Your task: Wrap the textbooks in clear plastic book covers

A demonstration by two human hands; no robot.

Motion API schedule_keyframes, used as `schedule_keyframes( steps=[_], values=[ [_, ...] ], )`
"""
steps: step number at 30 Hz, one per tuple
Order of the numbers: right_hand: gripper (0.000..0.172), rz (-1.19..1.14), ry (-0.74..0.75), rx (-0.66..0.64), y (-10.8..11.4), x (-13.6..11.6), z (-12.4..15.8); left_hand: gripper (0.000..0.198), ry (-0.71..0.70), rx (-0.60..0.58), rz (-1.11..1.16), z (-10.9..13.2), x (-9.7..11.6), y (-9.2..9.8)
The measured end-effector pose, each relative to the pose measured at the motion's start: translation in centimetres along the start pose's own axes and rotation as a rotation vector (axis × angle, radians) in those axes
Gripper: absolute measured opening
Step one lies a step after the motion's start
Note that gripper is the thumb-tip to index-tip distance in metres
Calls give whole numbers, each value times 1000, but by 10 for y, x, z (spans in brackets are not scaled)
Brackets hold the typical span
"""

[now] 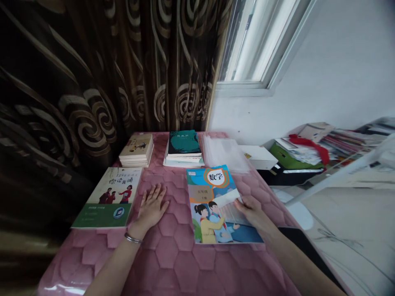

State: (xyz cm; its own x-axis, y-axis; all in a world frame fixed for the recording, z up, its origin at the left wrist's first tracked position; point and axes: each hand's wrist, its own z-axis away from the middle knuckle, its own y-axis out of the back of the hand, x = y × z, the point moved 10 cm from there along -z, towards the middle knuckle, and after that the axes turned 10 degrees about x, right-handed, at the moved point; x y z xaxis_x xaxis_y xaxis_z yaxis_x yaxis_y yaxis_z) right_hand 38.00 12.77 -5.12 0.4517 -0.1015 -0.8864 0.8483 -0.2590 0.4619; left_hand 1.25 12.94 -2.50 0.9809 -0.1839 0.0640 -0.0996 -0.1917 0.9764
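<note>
Right hand partly hidden by blue book; window, curtain cut off (top edge).

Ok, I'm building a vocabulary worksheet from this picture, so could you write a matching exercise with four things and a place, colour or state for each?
1. Left hand
2. Right hand
3. Teal book
4. Bracelet

A. On top of a stack
B. Silver-coloured
C. Thumb on the blue book
D. Palm down on the pink table cover

Pairs: 1-D, 2-C, 3-A, 4-B
</note>
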Motion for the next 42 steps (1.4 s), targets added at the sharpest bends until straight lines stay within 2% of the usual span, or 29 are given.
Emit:
schedule_keyframes(
  steps=[2, 7, 11, 14, 17, 20, 23, 26, 32, 42],
  values=[
    [32, 16, 45, 14, -2, -5, 2, 57, 9, 4, -2, 0, 0, 0],
    [28, 81, 38, 18, -7, -2, 4, 57, 16, 18, -6, -2, -2, -1],
    [28, 140, 46, 22, -6, 1, 2, 53, 25, 95, -17, 1, 8, 11],
    [29, 171, 40, 21, -5, 2, 3, 49, -30, 84, 82, 14, 38, 21],
    [31, 187, 61, 13, -5, -2, 6, 52, -208, -35, 328, 43, 89, 23],
    [31, 188, 86, -3, -6, -7, 9, 66, -252, -134, 450, 72, 117, 16],
    [31, 185, 90, 7, -5, -9, 10, 75, -201, -152, 451, 86, 119, 5],
    [31, 177, 98, 25, -4, -11, 11, 73, -189, -98, 433, 88, 116, 1],
    [34, 167, 78, 39, -1, -10, 14, 68, -240, 37, 430, 88, 117, 7],
    [40, 233, 31, 93, 8, -4, 17, 64, -288, 103, 392, 87, 118, 8]
  ],
)
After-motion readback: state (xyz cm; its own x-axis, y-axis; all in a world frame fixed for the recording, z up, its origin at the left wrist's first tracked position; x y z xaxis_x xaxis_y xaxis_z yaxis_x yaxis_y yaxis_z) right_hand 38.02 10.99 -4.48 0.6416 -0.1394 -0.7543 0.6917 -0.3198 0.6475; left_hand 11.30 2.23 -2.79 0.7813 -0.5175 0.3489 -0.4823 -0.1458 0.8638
